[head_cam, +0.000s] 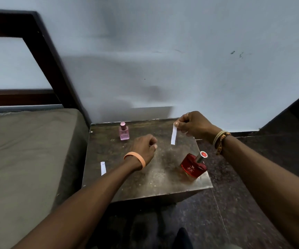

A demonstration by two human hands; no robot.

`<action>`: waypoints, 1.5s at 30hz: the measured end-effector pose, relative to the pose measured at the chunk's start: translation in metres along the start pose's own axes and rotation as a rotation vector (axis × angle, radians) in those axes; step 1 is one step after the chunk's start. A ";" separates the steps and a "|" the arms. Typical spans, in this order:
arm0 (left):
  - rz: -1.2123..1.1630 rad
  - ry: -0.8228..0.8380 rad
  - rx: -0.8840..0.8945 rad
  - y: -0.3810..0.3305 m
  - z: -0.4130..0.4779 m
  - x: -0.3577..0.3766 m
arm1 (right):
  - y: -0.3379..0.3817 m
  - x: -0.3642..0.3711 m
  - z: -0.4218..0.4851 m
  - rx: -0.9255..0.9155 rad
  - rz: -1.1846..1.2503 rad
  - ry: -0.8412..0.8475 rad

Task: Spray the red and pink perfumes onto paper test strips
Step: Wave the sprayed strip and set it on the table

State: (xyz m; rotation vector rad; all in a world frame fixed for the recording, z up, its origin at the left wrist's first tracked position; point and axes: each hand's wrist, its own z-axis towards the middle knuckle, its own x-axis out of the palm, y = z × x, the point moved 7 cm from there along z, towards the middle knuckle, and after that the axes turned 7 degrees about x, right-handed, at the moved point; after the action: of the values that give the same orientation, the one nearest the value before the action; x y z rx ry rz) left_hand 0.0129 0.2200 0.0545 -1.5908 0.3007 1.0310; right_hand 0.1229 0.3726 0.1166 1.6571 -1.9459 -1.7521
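Table (156, 178), small, dark and worn, is standing against the pale wall (181, 51), with a cushioned seat (24, 150) lying along its left side. Red perfume bottle (192, 166), wide and flat-faced with a metal collar and a round red-topped cap, is standing near the right front edge of the table. Pink perfume bottle (124, 132), narrower, clear pink with a rounded pink cap, is standing upright near the back left of the table.

The right hand (193, 125) is hanging above the back right part of the table, thumb and fingers pinching the upper end of a white paper test strip (173, 134), which is dangling straight down. The red perfume bottle is sitting below and nearer the camera than this hand, apart from it.

The left hand (143, 149), wearing an orange wristband (136, 159), is hovering over the table centre with fingers curled loosely inward, gripping nothing visible. The pink perfume bottle is standing just beyond it to the left, untouched.

A second strip (103, 168) is lying flat at the table's left edge, beside the left forearm.
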 end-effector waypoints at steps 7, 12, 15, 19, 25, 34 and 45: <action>-0.031 0.001 -0.030 0.021 0.059 0.046 | -0.044 0.024 0.077 0.040 -0.178 0.081; -0.055 0.002 -0.045 0.034 0.080 0.076 | -0.062 0.039 0.105 0.002 -0.253 0.092; -0.056 -0.020 -0.050 0.041 0.086 0.085 | -0.071 0.047 0.115 -0.013 -0.286 0.091; -0.059 -0.039 -0.064 0.046 0.093 0.087 | -0.078 0.052 0.125 -0.041 -0.352 0.060; -0.016 -0.081 -0.099 0.047 0.094 0.095 | -0.084 0.050 0.127 -0.096 -0.363 -0.005; 0.045 -0.098 -0.092 0.046 0.094 0.099 | -0.089 0.049 0.124 -0.113 -0.337 -0.055; -0.049 -0.034 -0.120 0.042 0.095 0.094 | -0.080 0.042 0.108 -0.117 -0.365 -0.025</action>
State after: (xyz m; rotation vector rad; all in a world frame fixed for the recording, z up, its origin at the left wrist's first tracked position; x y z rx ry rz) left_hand -0.0040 0.3233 -0.0387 -1.6780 0.1785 1.0535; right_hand 0.0887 0.4349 -0.0056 2.0570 -1.5891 -1.9647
